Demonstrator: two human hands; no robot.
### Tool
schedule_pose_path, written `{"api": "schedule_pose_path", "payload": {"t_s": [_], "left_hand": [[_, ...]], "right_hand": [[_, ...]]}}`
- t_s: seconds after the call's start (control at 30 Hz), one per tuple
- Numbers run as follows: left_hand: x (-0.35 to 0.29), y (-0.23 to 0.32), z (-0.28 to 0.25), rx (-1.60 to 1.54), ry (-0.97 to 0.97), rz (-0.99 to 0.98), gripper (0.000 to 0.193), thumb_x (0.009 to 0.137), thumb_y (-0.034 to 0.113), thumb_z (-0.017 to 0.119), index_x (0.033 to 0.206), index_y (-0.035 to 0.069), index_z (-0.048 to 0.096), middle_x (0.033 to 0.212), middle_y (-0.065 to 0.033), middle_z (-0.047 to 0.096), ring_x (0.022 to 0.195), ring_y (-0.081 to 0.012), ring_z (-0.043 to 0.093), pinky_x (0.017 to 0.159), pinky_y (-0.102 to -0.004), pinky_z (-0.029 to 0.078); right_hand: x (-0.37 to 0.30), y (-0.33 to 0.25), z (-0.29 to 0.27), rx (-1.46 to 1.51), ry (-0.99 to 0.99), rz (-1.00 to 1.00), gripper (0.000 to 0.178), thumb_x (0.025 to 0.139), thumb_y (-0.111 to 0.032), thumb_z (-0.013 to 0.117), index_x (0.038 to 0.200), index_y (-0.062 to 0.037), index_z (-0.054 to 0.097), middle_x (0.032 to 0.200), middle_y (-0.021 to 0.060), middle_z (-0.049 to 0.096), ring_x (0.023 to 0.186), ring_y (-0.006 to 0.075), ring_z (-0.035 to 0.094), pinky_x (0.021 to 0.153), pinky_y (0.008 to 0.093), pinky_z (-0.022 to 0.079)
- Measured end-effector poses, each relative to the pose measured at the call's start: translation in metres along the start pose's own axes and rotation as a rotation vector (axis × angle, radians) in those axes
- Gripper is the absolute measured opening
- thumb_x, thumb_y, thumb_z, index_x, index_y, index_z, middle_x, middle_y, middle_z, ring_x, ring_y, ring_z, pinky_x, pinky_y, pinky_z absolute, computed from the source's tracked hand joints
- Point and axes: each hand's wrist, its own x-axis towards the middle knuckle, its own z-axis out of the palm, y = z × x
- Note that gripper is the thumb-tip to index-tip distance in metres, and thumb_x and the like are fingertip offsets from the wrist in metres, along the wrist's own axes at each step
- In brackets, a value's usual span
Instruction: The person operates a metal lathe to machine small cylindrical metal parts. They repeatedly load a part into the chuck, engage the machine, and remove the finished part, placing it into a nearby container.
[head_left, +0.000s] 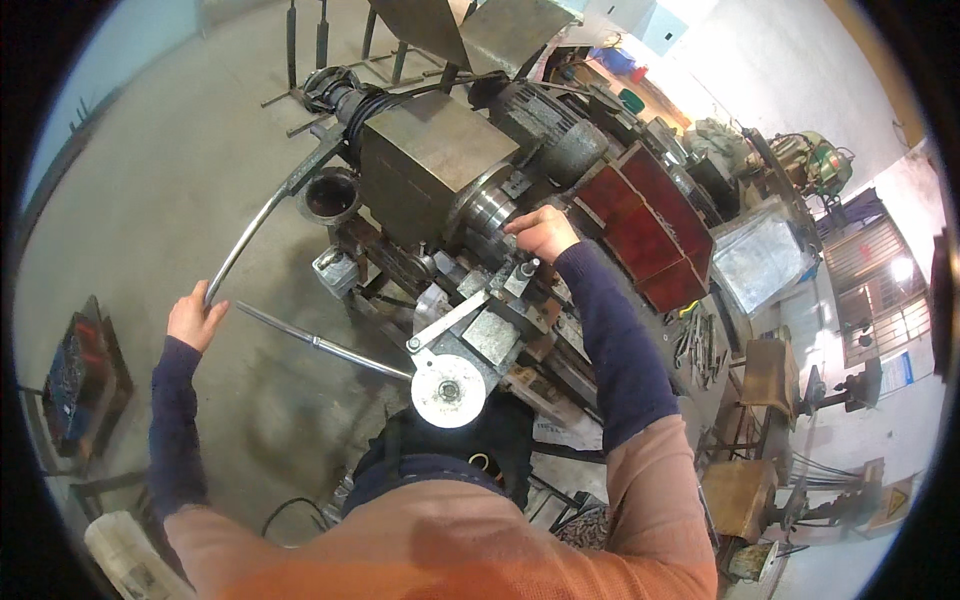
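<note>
A metal lathe stands before me, with a grey headstock box [430,150] and a shiny round chuck [486,208]. Out to the left, my left hand [197,318] is closed around the lower end of a long curved metal lever [248,240], which runs up to the headstock. My right hand [543,235] is at the chuck's face, fingers bent together and fingertips toward the metal; anything between them is too small or hidden to make out. Below it sits the tool post [522,275]. A round white handwheel [449,390] and a straight metal handle [330,345] are close to my body.
Dark red panels [640,225] stand behind the chuck. Several hand tools [698,345] lie on the bench at right, near a plastic-wrapped block [762,255]. A dark box [85,385] stands at far left. A motor [550,125] sits behind the headstock.
</note>
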Motion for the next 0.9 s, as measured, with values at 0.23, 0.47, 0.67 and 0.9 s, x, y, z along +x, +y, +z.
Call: {"api": "schedule_pose_path", "payload": {"t_s": [0.23,0.47,0.67,0.9], "left_hand": [[0.058,-0.026,0.015,0.333,-0.039,-0.086,0.02,0.075,0.021,0.06,0.085,0.005,0.055,0.074,-0.0187,0.06,0.075,-0.0367,0.058,0.065,-0.0445,0.047],[0.181,-0.109,-0.013,0.468,0.003,-0.464,0.017,0.074,0.012,0.057,0.089,0.01,0.065,0.093,-0.0118,0.065,0.088,-0.0292,0.062,0.075,-0.0382,0.05],[0.204,-0.086,-0.003,0.17,-0.053,-0.433,0.035,0.076,0.013,0.054,0.111,0.013,0.06,0.109,-0.0119,0.06,0.103,-0.0282,0.056,0.086,-0.0374,0.045],[0.183,0.043,0.19,-0.05,-0.272,0.089,0.025,0.069,0.023,0.06,0.086,0.005,0.063,0.086,-0.0169,0.063,0.085,-0.0326,0.061,0.077,-0.0403,0.047]], "right_hand": [[0.003,0.006,0.006,-0.051,0.026,-0.061,0.033,0.058,-0.018,0.057,0.086,-0.0055,0.068,0.078,0.0175,0.064,0.073,0.0257,0.064,0.068,0.0324,0.049],[0.003,-0.005,0.003,-0.044,0.014,-0.017,0.034,0.057,-0.018,0.056,0.086,-0.0044,0.068,0.073,0.0184,0.063,0.069,0.0263,0.063,0.069,0.0321,0.048],[-0.015,-0.017,-0.013,-0.052,0.068,0.016,0.041,0.054,-0.017,0.057,0.092,-0.0055,0.067,0.08,0.0194,0.063,0.076,0.0307,0.062,0.073,0.0343,0.048],[-0.127,0.038,-0.056,-0.018,0.466,-0.156,0.036,0.058,-0.009,0.056,0.092,-0.0024,0.065,0.095,0.0147,0.063,0.09,0.0255,0.06,0.081,0.0314,0.045]]}}
